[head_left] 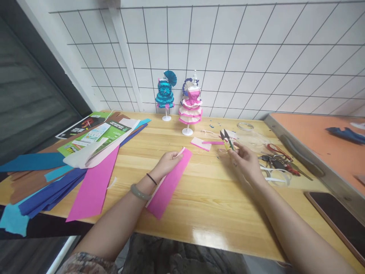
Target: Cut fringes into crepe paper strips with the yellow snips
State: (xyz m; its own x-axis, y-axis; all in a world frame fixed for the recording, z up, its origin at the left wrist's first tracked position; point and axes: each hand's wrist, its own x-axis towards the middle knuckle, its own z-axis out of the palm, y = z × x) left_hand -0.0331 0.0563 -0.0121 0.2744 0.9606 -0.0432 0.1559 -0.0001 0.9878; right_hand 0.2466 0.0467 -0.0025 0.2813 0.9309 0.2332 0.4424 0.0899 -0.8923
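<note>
My left hand (169,164) pinches the upper left edge of a pink paper strip (171,186), which has a pale band along that edge and slants down toward the table's front. In my right hand (244,161) is a pair of thread snips (227,140), held with the dark blades pointing up and away and apart at the tips. Just left of the blades lie a pale paper piece with a pink edge (200,144) and a narrow pink strip (216,143). Behind them stands a small dress form in a pink and white ruffled paper dress (190,110).
A teal paper dress on a stand (165,95) is near the tiled wall. Coloured paper strips (94,186) and printed packets (94,137) spread over the left side. On the right are keys (275,161), a phone (336,220), a tape ring (245,126) and an orange-topped surface (322,140).
</note>
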